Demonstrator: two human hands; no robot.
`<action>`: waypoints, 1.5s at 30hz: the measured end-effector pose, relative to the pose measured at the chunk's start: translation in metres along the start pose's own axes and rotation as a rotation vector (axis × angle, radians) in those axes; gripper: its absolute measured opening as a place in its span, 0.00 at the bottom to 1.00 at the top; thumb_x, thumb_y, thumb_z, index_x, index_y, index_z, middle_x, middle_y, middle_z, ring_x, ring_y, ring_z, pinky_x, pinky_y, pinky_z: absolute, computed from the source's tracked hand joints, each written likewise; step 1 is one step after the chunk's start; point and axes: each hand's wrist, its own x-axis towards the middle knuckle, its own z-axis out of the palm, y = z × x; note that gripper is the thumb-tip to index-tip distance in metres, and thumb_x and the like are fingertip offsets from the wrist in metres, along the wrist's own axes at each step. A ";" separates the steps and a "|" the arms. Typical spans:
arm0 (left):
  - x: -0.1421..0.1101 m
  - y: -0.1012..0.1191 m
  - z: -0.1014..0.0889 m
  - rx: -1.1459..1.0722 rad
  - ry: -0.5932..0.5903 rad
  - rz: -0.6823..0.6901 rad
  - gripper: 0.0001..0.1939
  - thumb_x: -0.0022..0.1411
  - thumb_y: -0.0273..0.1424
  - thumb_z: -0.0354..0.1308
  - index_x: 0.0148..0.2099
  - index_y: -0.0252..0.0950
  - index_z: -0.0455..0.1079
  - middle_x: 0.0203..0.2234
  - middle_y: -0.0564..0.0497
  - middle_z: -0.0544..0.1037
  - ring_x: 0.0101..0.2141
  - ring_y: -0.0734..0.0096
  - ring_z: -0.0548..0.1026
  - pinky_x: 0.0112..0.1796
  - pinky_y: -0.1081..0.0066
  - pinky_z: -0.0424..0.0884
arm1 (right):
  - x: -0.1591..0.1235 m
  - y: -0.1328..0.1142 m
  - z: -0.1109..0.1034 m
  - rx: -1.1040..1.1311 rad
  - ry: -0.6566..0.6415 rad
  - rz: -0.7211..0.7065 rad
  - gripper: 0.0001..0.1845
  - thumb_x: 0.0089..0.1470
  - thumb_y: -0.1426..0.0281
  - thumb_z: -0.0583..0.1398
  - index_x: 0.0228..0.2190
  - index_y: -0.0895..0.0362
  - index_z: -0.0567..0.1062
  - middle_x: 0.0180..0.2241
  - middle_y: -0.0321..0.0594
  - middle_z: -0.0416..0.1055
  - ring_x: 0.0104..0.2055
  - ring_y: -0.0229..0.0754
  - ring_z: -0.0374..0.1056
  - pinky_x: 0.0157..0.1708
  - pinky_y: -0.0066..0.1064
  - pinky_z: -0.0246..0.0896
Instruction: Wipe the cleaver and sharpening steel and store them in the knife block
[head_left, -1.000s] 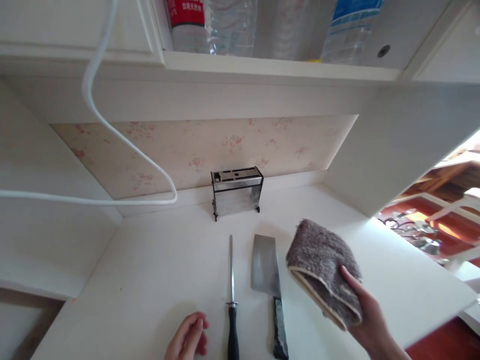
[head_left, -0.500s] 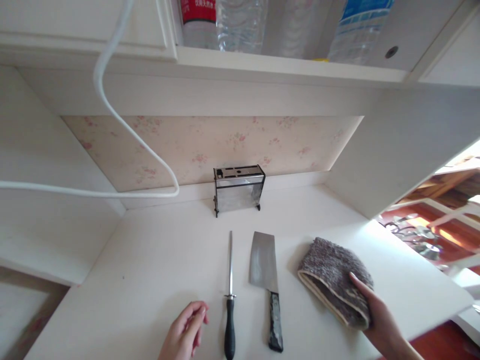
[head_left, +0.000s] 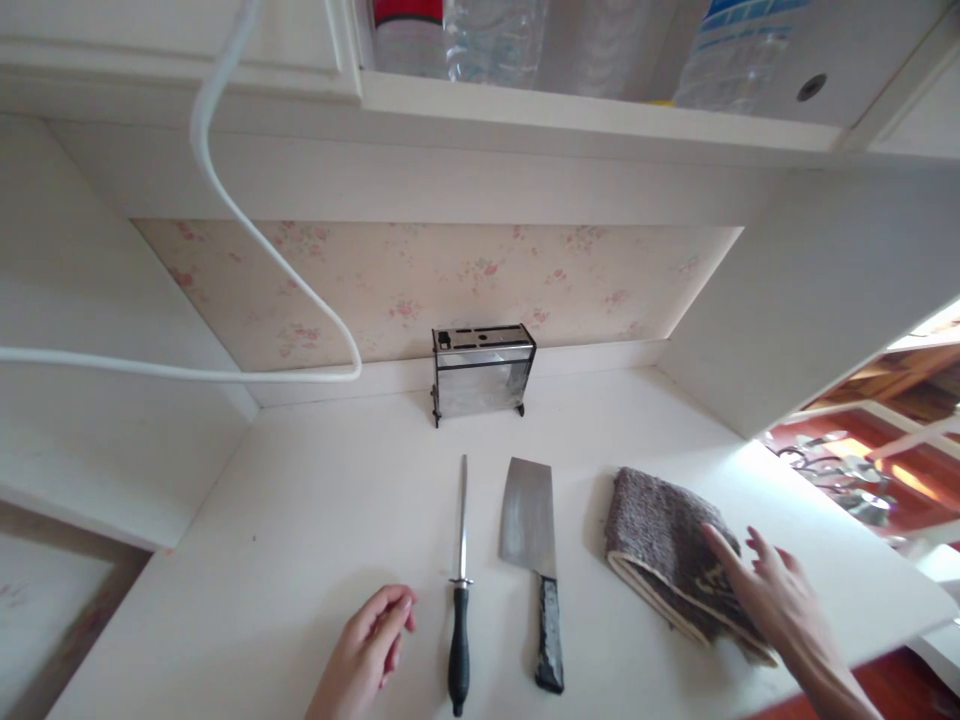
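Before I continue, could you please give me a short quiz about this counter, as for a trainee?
1. True or false: the cleaver lies between the sharpening rod and the folded cloth.
2. Which thing stands upright near the wallpaper? A) a kettle B) the slotted rack C) a cutting board
3. Fill in: the hand nearest the cloth is the person's ____ one.

Key: 1 true; 2 B; 3 right.

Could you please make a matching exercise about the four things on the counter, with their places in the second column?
1. cleaver
2. metal rod with black handle
3. folded cloth
4. metal rack

A. nearest the right hand
B. standing by the flowered wall panel
C. between rod and cloth
D. between left hand and cleaver

Pairs: 1-C, 2-D, 3-A, 4-B
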 end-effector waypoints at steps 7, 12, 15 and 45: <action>0.023 0.026 0.001 0.046 -0.038 0.012 0.23 0.54 0.52 0.58 0.38 0.36 0.70 0.20 0.59 0.59 0.21 0.78 0.55 0.22 0.76 0.49 | -0.072 -0.069 0.002 -0.100 -0.426 -0.618 0.25 0.59 0.49 0.50 0.46 0.51 0.74 0.32 0.41 0.76 0.31 0.44 0.71 0.35 0.32 0.64; 0.042 0.037 0.017 0.124 -0.039 0.126 0.21 0.57 0.49 0.56 0.36 0.35 0.72 0.20 0.58 0.59 0.24 0.74 0.57 0.25 0.74 0.53 | -0.125 -0.117 0.025 -0.264 -1.052 -0.837 0.26 0.65 0.53 0.43 0.51 0.48 0.71 0.23 0.36 0.73 0.27 0.41 0.71 0.29 0.28 0.57; 0.049 0.033 0.021 0.187 -0.045 0.180 0.20 0.58 0.48 0.55 0.36 0.35 0.72 0.21 0.57 0.62 0.25 0.73 0.58 0.26 0.73 0.55 | -0.136 -0.119 0.043 -0.292 -1.080 -0.896 0.24 0.65 0.53 0.44 0.42 0.50 0.75 0.21 0.35 0.69 0.23 0.38 0.66 0.24 0.27 0.50; 0.048 0.018 0.009 0.140 -0.128 0.239 0.19 0.62 0.47 0.51 0.38 0.36 0.70 0.20 0.59 0.59 0.23 0.74 0.57 0.25 0.73 0.53 | -0.044 -0.309 -0.061 0.858 0.009 -0.524 0.20 0.42 0.58 0.70 0.33 0.59 0.77 0.20 0.40 0.76 0.21 0.46 0.75 0.21 0.35 0.76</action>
